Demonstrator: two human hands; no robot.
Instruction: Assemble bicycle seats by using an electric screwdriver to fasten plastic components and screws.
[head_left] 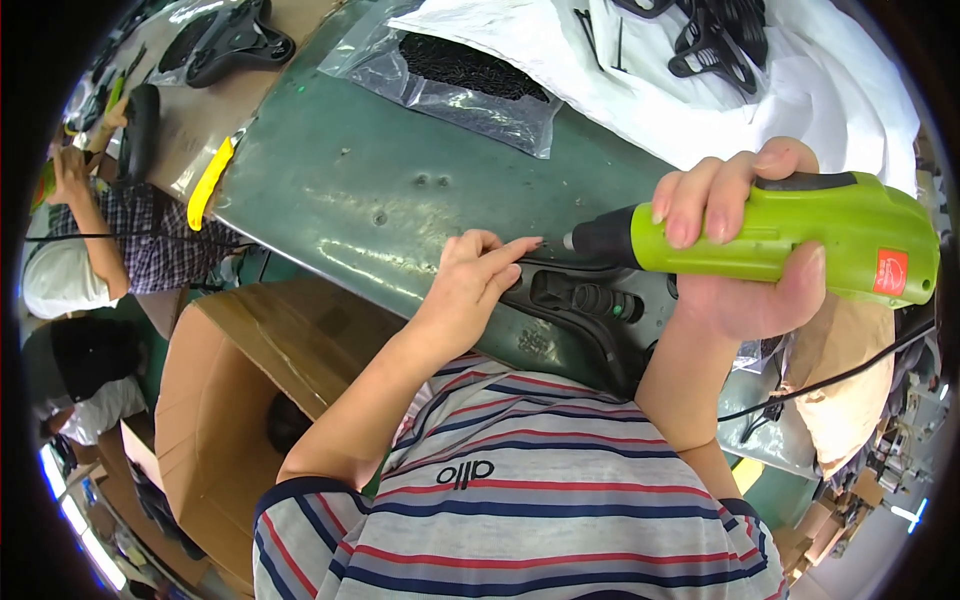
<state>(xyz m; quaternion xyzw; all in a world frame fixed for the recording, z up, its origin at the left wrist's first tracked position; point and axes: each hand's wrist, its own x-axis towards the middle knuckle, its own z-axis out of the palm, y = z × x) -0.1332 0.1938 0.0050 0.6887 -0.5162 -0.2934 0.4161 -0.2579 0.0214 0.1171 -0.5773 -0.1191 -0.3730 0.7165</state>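
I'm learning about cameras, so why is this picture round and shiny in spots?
Head view: the fisheye lens bends things near the black, curved rim; head view: pale glare shines on the green table, lights at lower left look washed out white, and the green power tool looks fairly sharp.

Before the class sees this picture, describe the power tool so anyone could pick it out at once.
Start at the green worktable, then move right to the person's right hand. Gripped there is a chunky power tool, its black nose pointing toward the left hand. Its lime-green body sets it apart from the black plastic part nearby.
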